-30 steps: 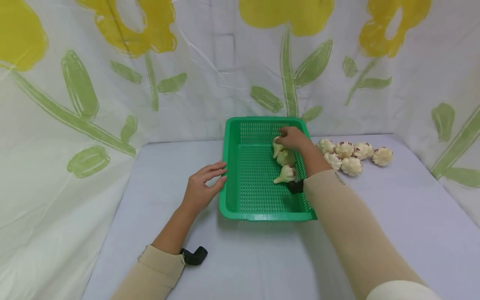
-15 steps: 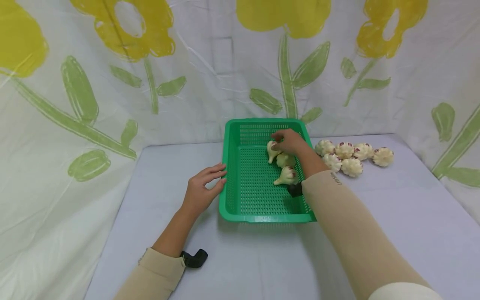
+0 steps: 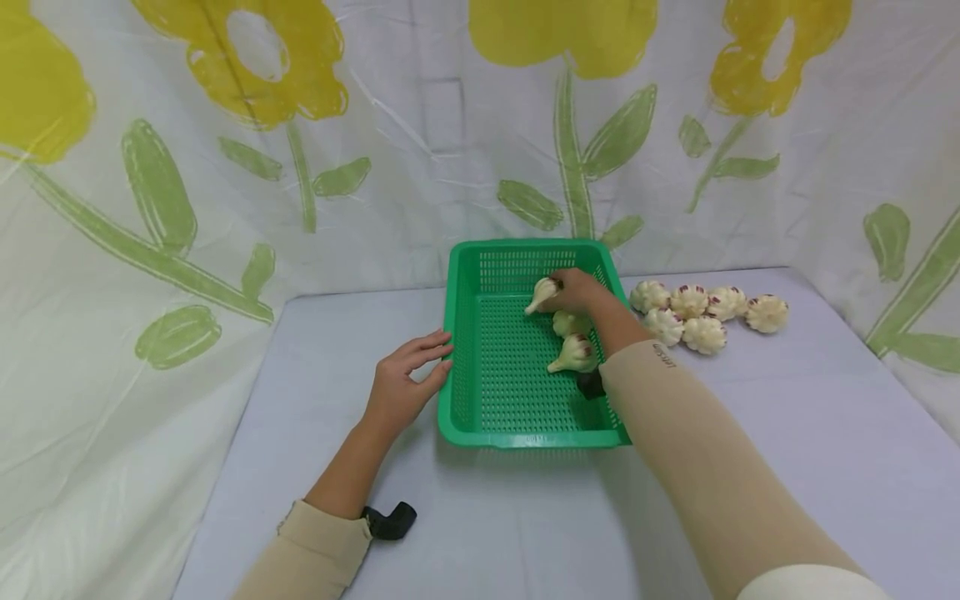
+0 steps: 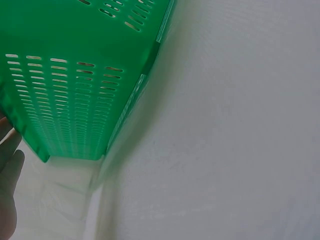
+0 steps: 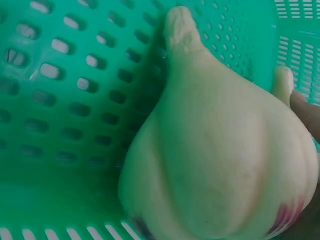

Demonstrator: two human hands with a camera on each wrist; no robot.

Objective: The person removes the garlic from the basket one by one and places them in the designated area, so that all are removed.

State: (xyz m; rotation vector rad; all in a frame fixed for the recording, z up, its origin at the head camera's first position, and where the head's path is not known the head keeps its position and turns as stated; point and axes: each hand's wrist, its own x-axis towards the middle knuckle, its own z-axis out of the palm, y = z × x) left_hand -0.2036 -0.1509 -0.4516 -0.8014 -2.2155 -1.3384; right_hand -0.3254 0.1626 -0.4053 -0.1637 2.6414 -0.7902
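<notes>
My right hand (image 3: 581,298) is inside the green plastic basket (image 3: 534,439), pinching a garlic bulb (image 3: 546,292) whose neck points down to the left. Two other garlic bulbs lie on the basket floor along its right side: one (image 3: 570,323) partly under the hand, and a nearer one (image 3: 574,354) by the wrist. In the right wrist view a large garlic bulb (image 5: 215,145) fills the foreground, and a finger (image 5: 306,111) touches another behind it. Outside the basket's left wall, my left hand (image 3: 401,383) rests straight fingers against the rim; its fingers (image 4: 10,155) also show in the left wrist view.
Several garlic bulbs (image 3: 703,333) lie grouped on the pale table (image 3: 780,433) to the right of the basket. A white curtain (image 3: 390,208) with yellow flowers hangs behind the table. Each wrist wears a black camera, the left one (image 3: 392,521) standing out over the table.
The garlic bulb in my right hand has shifted left inside the basket and tilted, its neck swinging toward the lower left. My left hand stays at the rim.
</notes>
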